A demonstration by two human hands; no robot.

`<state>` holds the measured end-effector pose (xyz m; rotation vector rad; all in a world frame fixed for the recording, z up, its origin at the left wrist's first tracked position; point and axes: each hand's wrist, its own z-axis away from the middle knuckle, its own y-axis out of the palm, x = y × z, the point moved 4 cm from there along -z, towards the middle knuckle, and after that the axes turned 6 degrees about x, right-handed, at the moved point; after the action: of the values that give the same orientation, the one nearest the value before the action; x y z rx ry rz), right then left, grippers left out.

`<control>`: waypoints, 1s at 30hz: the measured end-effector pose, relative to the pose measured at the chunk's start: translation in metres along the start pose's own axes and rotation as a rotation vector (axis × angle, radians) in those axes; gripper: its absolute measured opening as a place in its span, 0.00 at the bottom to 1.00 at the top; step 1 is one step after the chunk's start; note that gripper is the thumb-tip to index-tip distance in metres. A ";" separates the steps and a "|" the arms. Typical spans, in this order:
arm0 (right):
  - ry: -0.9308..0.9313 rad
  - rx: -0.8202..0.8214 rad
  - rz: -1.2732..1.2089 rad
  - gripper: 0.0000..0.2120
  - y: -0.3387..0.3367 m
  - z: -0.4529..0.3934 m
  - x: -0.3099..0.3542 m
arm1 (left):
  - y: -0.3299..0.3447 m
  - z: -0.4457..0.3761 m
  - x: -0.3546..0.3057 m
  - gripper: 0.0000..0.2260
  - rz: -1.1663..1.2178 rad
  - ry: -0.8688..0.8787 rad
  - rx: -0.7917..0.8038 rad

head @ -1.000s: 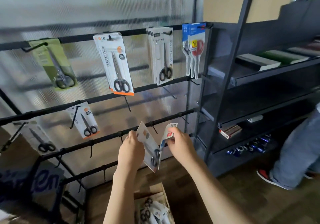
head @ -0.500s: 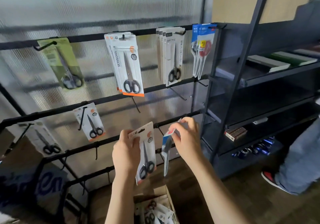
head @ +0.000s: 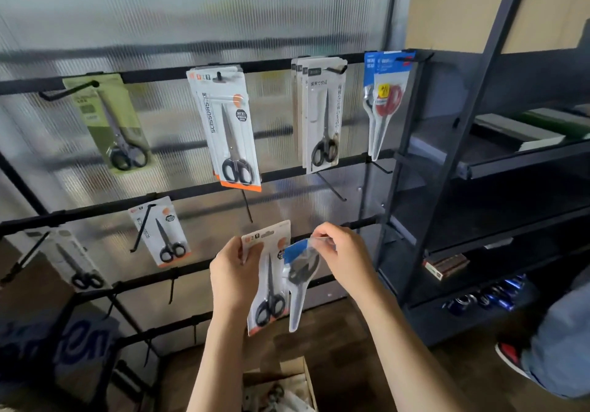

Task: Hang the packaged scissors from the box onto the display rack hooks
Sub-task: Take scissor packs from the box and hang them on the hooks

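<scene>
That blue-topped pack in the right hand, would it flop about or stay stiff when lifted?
Probably floppy at the top: the blue pack bends where the right hand pinches its clear edge. Lower down it hangs straight, so the scissors inside likely stiffen it. It seems light, since a fingertip pinch carries it.

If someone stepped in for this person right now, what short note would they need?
Left hand: grips a white-and-orange pack by its top left edge.
Right hand: pinches the top of a blue-topped pack.
Neither pack is on a hook yet; both are held in front of the rack.
Done: packs already hang on the top rail's four hooks and on three lower left hooks.
Left: hang these two, perhaps on the bare hooks just above, then the packs in the box below.
</scene>
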<state>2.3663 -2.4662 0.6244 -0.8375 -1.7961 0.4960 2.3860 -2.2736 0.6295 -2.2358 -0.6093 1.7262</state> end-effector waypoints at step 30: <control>0.005 -0.563 -0.634 0.04 -0.221 -0.184 -0.092 | 0.106 -0.077 -0.126 0.12 0.126 0.230 -0.150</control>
<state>2.4881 -2.6923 0.7825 -0.5719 -2.0965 -0.4398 2.4518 -2.4219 0.7112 -2.5808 -0.5723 1.4896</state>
